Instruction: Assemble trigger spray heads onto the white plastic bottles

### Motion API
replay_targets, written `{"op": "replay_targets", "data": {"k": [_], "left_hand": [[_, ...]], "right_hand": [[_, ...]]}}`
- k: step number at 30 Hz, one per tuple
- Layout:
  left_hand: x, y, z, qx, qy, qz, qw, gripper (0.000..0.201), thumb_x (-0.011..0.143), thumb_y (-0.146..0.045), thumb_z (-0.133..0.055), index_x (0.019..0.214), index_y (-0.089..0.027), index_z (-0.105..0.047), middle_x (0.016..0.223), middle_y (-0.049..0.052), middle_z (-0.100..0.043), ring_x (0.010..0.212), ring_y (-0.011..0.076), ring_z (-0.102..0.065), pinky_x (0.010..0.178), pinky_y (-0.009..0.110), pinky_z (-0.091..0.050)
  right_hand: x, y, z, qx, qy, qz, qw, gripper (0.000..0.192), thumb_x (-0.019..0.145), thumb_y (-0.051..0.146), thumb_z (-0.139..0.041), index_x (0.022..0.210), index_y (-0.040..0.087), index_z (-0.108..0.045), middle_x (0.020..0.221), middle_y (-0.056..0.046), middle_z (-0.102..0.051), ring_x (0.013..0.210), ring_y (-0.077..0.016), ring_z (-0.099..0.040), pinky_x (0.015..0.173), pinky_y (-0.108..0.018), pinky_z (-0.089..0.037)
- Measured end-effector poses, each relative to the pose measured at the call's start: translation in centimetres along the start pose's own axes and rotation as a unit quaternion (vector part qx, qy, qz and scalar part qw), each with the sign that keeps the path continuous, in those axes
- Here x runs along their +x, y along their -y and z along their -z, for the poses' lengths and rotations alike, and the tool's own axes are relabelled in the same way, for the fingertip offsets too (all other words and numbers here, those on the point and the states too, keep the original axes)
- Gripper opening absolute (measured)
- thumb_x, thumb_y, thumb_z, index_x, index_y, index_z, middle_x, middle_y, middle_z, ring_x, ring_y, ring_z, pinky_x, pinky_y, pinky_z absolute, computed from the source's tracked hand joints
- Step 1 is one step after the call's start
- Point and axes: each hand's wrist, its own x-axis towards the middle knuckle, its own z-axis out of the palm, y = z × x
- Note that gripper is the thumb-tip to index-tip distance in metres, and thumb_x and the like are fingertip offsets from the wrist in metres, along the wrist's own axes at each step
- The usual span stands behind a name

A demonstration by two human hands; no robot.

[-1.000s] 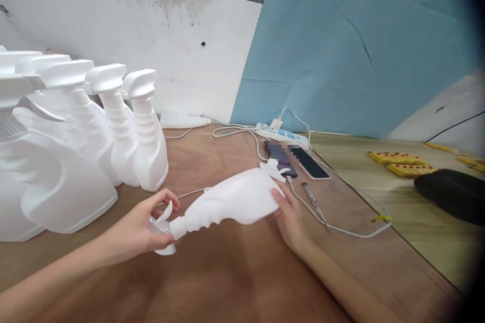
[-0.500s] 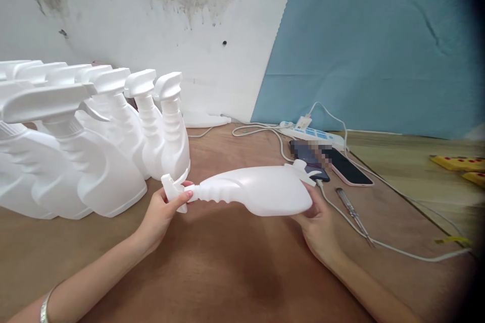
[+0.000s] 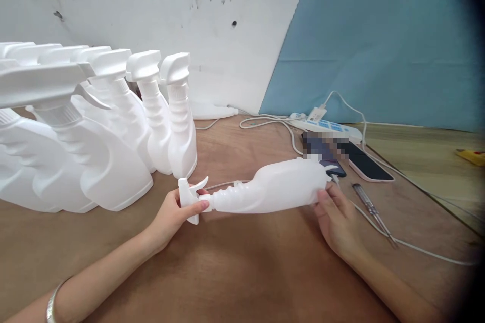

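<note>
A white plastic spray bottle (image 3: 273, 189) lies sideways across the space between my hands, its neck toward the left. My left hand (image 3: 172, 217) is closed round the collar, below the white trigger head (image 3: 185, 193). At the other end, my right hand (image 3: 337, 217) grips the bottle's base, thumb in front and other fingers mostly hidden. Another white trigger piece (image 3: 330, 167) shows behind the base; whether the right hand touches it I cannot tell. Part of a thin tube (image 3: 227, 183) shows behind the bottle's neck.
Several upright white spray bottles (image 3: 113, 161) crowd the left of the wooden table (image 3: 235, 272). To the right lie a dark phone (image 3: 333, 164), a pink-edged phone (image 3: 369, 166), a screwdriver (image 3: 373, 212) and a white cable (image 3: 428, 255). A power strip (image 3: 337, 128) sits behind them.
The bottle has rolled about its length and its neck end now tilts lower. My right hand has turned, bringing its thumb to the front of the base. The view has shifted slightly.
</note>
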Motion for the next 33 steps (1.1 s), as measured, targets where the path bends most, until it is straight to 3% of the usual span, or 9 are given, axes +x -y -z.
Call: {"op": "replay_targets", "data": {"k": [3, 7, 11, 16, 19, 23, 25, 28, 33], "left_hand": [[0.3, 0.0, 0.2, -0.071, -0.006, 0.014, 0.997, 0.031, 0.065, -0.036, -0.070, 0.086, -0.015, -0.060, 0.084, 0.004, -0.063, 0.078, 0.0154, -0.057, 0.068, 0.023, -0.043], [0.6, -0.2, 0.3, -0.108, -0.016, 0.036, 0.993, 0.032, 0.063, -0.034, -0.072, 0.087, -0.015, -0.060, 0.086, 0.004, -0.065, 0.075, 0.0142, -0.059, 0.073, 0.026, -0.045], [0.5, -0.3, 0.3, -0.088, -0.006, 0.037, 0.995, 0.032, 0.062, -0.033, -0.074, 0.085, -0.015, -0.061, 0.081, 0.004, -0.065, 0.075, 0.0155, -0.059, 0.071, 0.026, -0.044], [0.5, 0.0, 0.5, -0.073, -0.002, 0.029, 0.997, 0.034, 0.060, -0.033, -0.074, 0.085, -0.015, -0.060, 0.074, 0.002, -0.062, 0.069, 0.0133, -0.055, 0.064, 0.023, -0.041], [0.6, 0.1, 0.5, -0.038, 0.005, 0.025, 0.999, 0.035, 0.060, -0.033, -0.074, 0.088, -0.015, -0.061, 0.077, 0.002, -0.062, 0.072, 0.0137, -0.055, 0.063, 0.022, -0.039], [0.6, 0.0, 0.5, -0.029, -0.002, 0.021, 0.999, 0.035, 0.059, -0.032, -0.075, 0.086, -0.015, -0.062, 0.079, 0.003, -0.062, 0.073, 0.0141, -0.054, 0.062, 0.022, -0.038], [0.5, -0.1, 0.5, -0.054, -0.013, 0.031, 0.998, 0.036, 0.058, -0.031, -0.076, 0.087, -0.015, -0.061, 0.078, 0.003, -0.063, 0.072, 0.0143, -0.055, 0.062, 0.022, -0.039], [0.6, -0.1, 0.5, -0.090, -0.011, 0.047, 0.995, 0.038, 0.058, -0.030, -0.076, 0.089, -0.015, -0.061, 0.079, 0.004, -0.064, 0.072, 0.0143, -0.056, 0.064, 0.023, -0.041], [0.7, 0.2, 0.6, -0.107, -0.001, 0.040, 0.993, 0.036, 0.061, -0.029, -0.076, 0.089, -0.014, -0.060, 0.077, 0.003, -0.062, 0.068, 0.0116, -0.055, 0.062, 0.021, -0.041]], "right_hand": [[-0.1, 0.4, -0.5, 0.071, 0.031, -0.042, 0.996, 0.023, 0.076, 0.043, -0.056, 0.086, 0.023, -0.061, 0.078, -0.001, -0.062, 0.070, -0.0164, -0.060, 0.058, -0.029, -0.050], [-0.2, 0.8, -0.4, 0.056, 0.050, -0.055, 0.996, 0.028, 0.071, 0.032, -0.064, 0.099, 0.024, -0.061, 0.068, 0.002, -0.061, 0.057, -0.0137, -0.058, 0.056, -0.028, -0.051], [-0.1, 0.6, -0.1, 0.021, 0.024, -0.014, 0.999, 0.029, 0.065, 0.026, -0.071, 0.093, 0.025, -0.062, 0.084, 0.001, -0.061, 0.063, -0.0116, -0.056, 0.050, -0.023, -0.048], [0.1, 0.5, -0.2, 0.000, 0.006, 0.054, 0.999, 0.023, 0.058, 0.025, -0.075, 0.069, 0.022, -0.056, 0.096, 0.000, -0.059, 0.098, -0.0184, -0.053, 0.077, -0.029, -0.048], [0.1, 0.5, -0.3, -0.004, -0.020, 0.043, 0.999, 0.026, 0.060, 0.027, -0.074, 0.062, 0.021, -0.048, 0.095, -0.001, -0.059, 0.097, -0.0181, -0.053, 0.080, -0.030, -0.046], [0.1, 0.7, -0.2, 0.027, -0.017, -0.007, 0.999, 0.022, 0.069, 0.035, -0.066, 0.064, 0.021, -0.050, 0.071, 0.001, -0.056, 0.077, -0.0164, -0.056, 0.068, -0.029, -0.048], [0.1, 0.9, -0.2, 0.071, 0.002, -0.022, 0.997, 0.019, 0.073, 0.037, -0.061, 0.065, 0.021, -0.055, 0.073, -0.001, -0.059, 0.078, -0.0188, -0.058, 0.067, -0.031, -0.049], [0.1, 1.2, -0.1, 0.083, -0.006, -0.018, 0.996, 0.008, 0.069, 0.029, -0.062, 0.073, 0.023, -0.065, 0.092, -0.003, -0.064, 0.095, -0.0237, -0.058, 0.079, -0.036, -0.048], [0.0, 1.1, 0.1, 0.043, -0.006, -0.003, 0.999, 0.038, 0.055, 0.010, -0.065, 0.089, 0.027, -0.068, 0.103, -0.003, -0.065, 0.109, -0.0249, -0.053, 0.100, -0.043, -0.034]]}}
